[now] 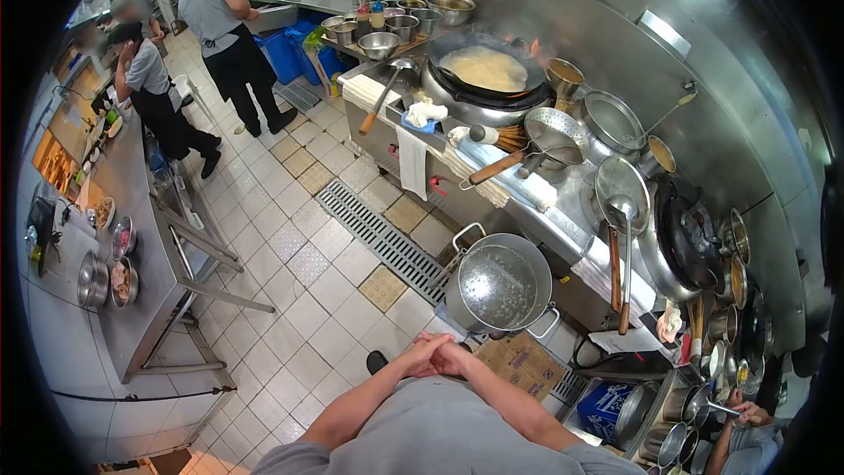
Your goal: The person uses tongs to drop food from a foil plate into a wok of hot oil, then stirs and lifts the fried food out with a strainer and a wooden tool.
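Note:
My left hand (420, 355) and my right hand (453, 357) are clasped together in front of my grey shirt. Their fingers are folded over each other, and I see no object between them. Just beyond them, a large metal stockpot (457, 299) with two loop handles stands on the floor, holding cloudy, bubbly liquid. A flattened cardboard sheet (519, 368) lies to the right of my hands, beside the pot.
Along the stove stand a wok (483, 70) of pale liquid with flames behind it, a perforated strainer (556, 134) and a long-handled ladle (622, 207). A floor drain (378, 233) crosses the tiles. Left is a steel table (163, 317). Co-workers (215, 13) stand at the back; another person's hands (747, 413) show lower right.

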The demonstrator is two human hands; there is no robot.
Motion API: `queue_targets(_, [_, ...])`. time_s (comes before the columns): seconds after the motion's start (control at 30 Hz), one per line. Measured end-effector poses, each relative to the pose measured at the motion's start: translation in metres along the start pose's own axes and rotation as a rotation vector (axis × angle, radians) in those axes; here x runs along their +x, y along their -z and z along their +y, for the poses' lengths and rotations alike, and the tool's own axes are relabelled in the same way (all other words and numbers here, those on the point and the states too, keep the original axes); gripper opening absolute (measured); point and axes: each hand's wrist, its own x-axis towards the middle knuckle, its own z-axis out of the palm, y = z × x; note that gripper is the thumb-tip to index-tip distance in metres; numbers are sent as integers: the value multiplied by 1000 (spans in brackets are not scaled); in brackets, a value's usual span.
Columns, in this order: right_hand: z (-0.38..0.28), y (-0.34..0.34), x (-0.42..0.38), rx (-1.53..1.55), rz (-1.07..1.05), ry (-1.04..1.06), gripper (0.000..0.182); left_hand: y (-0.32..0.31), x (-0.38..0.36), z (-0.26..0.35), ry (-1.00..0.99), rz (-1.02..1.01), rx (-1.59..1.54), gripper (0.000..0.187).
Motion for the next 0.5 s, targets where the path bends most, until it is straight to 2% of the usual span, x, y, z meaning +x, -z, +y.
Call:
queue_targets(0.07, [8,12,10,123,51,-19,36,5,4,-5,12,-9,-35,49])
queue_targets(0.13, [37,59,52,97,-72,170,30,4,6,-7,23,-22,-68,50])
queue_targets(0.17, [44,74,66,101,-70,171,30,1,5,-8,8,6,-93,49])
queue_targets(0.23, [50,90,80,-179,-170,286,25,-3,3,-6,-6,31,-117,48])
queue_targets(0.27, [51,93,82,-177,-167,288,25,-4,1,-4,10,27,-125,48])
queue_targets(0.43, [28,59,70,-99,-164,-85,46,1,4,-6,24,-13,-107,48])
queue_targets(0.5, [28,59,73,-106,-180,-87,46,1,5,-8,28,-15,-96,41])
